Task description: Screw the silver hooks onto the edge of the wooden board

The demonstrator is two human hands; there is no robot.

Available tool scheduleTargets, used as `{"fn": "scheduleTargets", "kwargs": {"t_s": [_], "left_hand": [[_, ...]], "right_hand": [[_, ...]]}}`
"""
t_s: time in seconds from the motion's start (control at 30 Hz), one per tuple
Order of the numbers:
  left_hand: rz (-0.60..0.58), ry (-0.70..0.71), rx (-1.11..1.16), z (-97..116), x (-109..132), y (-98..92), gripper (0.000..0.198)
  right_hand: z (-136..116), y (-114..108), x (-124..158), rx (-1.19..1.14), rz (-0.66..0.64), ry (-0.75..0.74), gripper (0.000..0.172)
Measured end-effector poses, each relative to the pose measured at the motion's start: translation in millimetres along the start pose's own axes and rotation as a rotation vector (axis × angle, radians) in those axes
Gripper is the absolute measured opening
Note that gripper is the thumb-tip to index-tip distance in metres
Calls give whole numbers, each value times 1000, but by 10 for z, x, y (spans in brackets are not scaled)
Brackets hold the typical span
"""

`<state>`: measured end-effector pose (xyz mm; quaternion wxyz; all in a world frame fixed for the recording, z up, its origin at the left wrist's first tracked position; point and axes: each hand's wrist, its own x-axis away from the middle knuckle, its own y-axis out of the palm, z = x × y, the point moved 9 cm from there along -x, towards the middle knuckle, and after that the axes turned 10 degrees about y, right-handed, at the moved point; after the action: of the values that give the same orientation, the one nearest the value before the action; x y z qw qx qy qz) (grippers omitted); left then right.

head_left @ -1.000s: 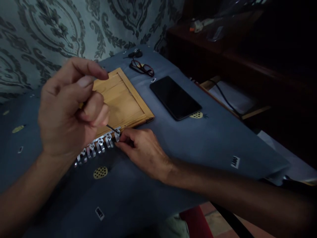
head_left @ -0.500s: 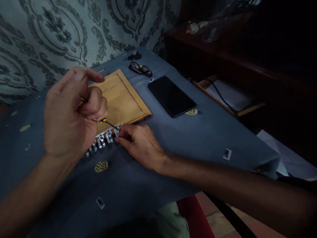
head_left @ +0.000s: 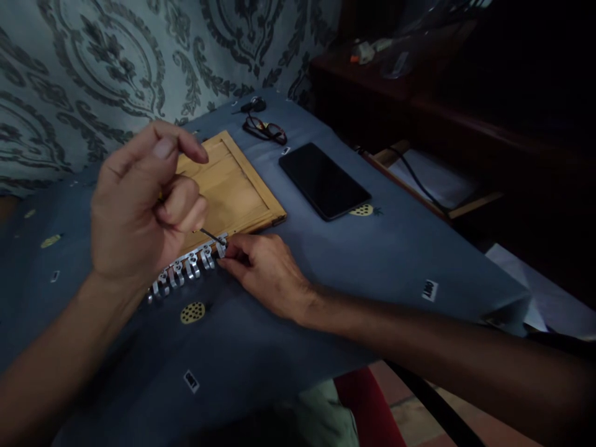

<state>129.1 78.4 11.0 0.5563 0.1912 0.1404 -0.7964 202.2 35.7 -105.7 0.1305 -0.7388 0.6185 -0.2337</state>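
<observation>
My left hand (head_left: 144, 205) is curled around a screwdriver (head_left: 212, 235), its index finger raised and bent. Most of the handle is hidden in the palm; the thin shaft slants down to the right. Its tip meets the end of a metal hook rail (head_left: 192, 264) that runs along the near edge of a framed wooden board (head_left: 228, 186). Several silvery curved hooks hang off that rail over the cloth. At the rail's right end, the thumb and fingertips of my right hand (head_left: 272, 276) pinch the last hook, close to the screwdriver tip. Any screw there is hidden.
Right of the board lies a black phone (head_left: 325, 180). Behind it are eyeglasses (head_left: 264, 129) and a small dark key-like item (head_left: 251, 105). A blue patterned cloth (head_left: 288, 354) covers the table. An open drawer with papers (head_left: 433, 177) stands at right.
My left hand has shifted slightly right and rotated about the screwdriver, covering its yellow-black handle more. My right hand stays at the rail's end. The view has moved slightly.
</observation>
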Motion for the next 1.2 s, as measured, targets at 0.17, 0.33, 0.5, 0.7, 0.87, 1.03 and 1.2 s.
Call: {"fn": "scheduleTargets", "kwargs": {"t_s": [0.17,0.33,0.5,0.7,0.87,1.03,1.2], "left_hand": [[61,117,-165,122,20,-42,33],[218,197,-134,180,5,-125,31],[263,118,-52,138,-9,-58,56],[283,45,-66,98,-15,-60,62],[100,-13,-45,15,-70,14,57],[-60,58,12,40,-68,113,50],[57,259,-139,198,-15,-5,32]], "right_hand": [[-14,-4,11,18,-8,1,11],[-20,-9,5,28,17,-19,11],[-18,-3,10,34,-1,-20,9],[-35,-7,22,57,-22,1,10],[-32,6,18,45,-23,8,8],[-14,6,13,45,-14,8,8],[-8,-4,4,31,6,-9,9]]}}
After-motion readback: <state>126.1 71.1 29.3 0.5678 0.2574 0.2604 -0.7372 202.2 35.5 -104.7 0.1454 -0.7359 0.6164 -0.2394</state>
